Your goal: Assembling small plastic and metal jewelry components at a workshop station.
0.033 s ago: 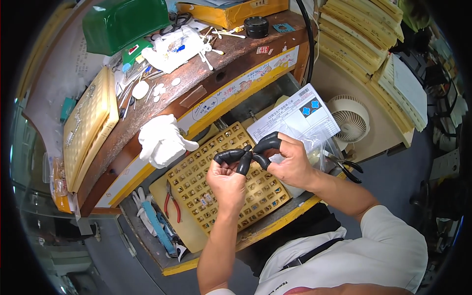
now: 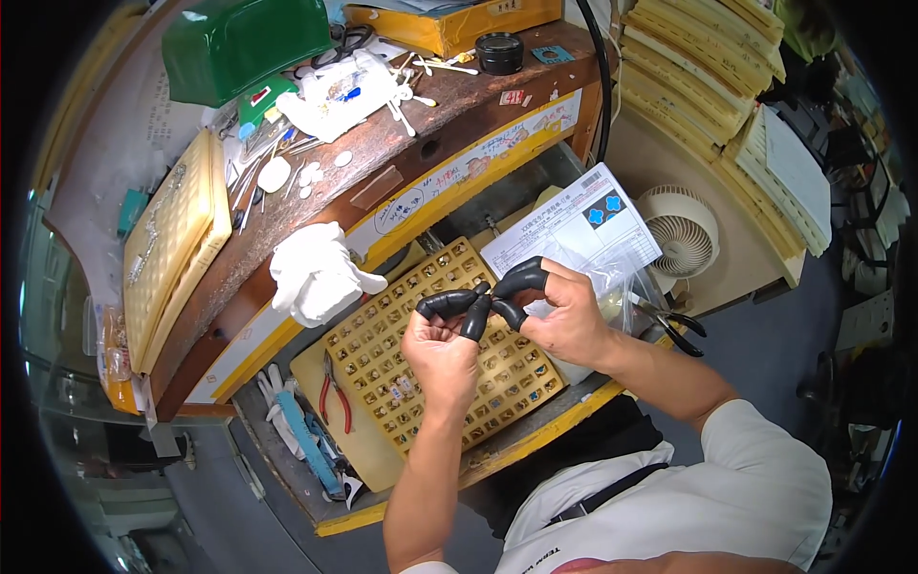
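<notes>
Over a yellow tray [image 2: 381, 390] of small square compartments, my left hand [image 2: 446, 354] and my right hand [image 2: 564, 320] meet fingertip to fingertip. Black finger covers sit on the thumb and forefinger of each. Both hands are closed in a pinch around a tiny, slightly shiny piece [image 2: 491, 294], mostly hidden by the fingertips and too small to name. Many of the tray's compartments hold little metallic bits, some with blue. Left of the tray lie red-handled pliers [image 2: 335, 394]. A printed sheet [image 2: 564, 230] with a blue-flower picture is behind my right hand.
The tray sits in a pulled-out drawer with a yellow front edge [image 2: 564, 409]. A white cloth glove [image 2: 320, 275] hangs at the bench edge. Black-handled pliers [image 2: 681, 325] and a round fan [image 2: 679, 230] are at right. Cotton swabs [image 2: 406, 115] and a green bin [image 2: 244, 48] clutter the benchtop.
</notes>
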